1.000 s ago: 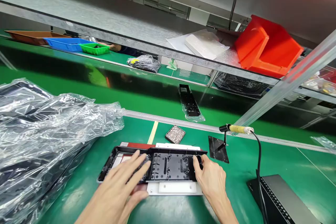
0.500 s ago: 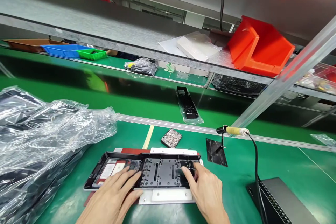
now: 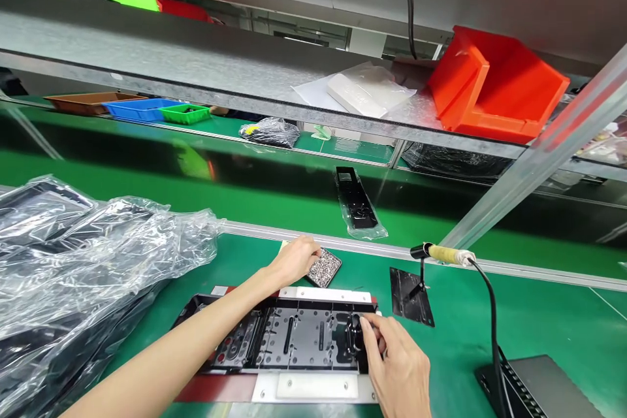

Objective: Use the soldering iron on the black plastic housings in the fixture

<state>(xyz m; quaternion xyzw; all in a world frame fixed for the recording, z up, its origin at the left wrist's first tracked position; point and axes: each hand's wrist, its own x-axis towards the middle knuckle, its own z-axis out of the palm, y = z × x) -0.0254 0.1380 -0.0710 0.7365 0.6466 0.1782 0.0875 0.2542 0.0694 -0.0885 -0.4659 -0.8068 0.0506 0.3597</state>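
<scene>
My left hand (image 3: 294, 261) reaches over the black plastic housing (image 3: 306, 320) to a small dark tray (image 3: 326, 268) filled with tiny silvery pieces, probably screws. Its fingers are curled and pressed together at the tray's left edge; what they pinch, if anything, is too small to see. At the housing's right end, my right hand (image 3: 398, 356) grips a small black plastic part (image 3: 353, 336) between thumb and fingers, and the part sits inside the housing. Under the housing is a fixture with white blocks (image 3: 317, 385) and a red base (image 3: 215, 387). My left forearm hides part of the housing.
Clear-wrapped black parts (image 3: 108, 268) are piled at the left. Right of the fixture stands a bracket (image 3: 411, 294) holding a yellow-wrapped, corded tool (image 3: 448, 255). Farther back lies a bagged black panel (image 3: 357, 202). Overhead, a shelf carries a red bin (image 3: 499, 88).
My left hand has left the housing and moved up to the small tray. My right hand stays at the black part, which now stands more upright. The view has shifted slightly.
</scene>
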